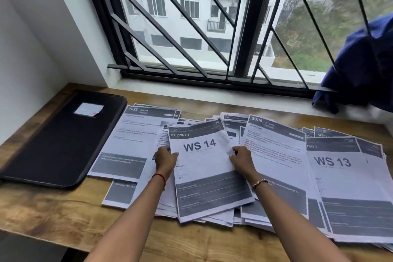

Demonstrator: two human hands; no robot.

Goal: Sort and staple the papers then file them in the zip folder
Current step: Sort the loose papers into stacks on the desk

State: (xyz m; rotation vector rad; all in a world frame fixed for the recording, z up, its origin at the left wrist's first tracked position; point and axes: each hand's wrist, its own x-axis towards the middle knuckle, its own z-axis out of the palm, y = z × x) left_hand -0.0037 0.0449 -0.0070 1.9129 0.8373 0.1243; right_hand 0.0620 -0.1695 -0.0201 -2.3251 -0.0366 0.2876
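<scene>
Several printed papers lie fanned across the wooden table. On top in the middle is the sheet marked "WS 14" (208, 176). My left hand (164, 158) grips its left edge and my right hand (242, 160) grips its right edge. Right of it lie a "2384 Kitchen" sheet (274, 144) and a "WS 13" sheet (340, 176). A "1623 Kitchen" sheet (131, 138) lies to the left. The black zip folder (63, 140) lies flat and closed at the table's left end. No stapler is in view.
The wooden table (63, 215) stands against a barred window (191, 27) with a pale sill. A blue cloth (361, 66) hangs at the right over the sill. A white wall borders the table on the left.
</scene>
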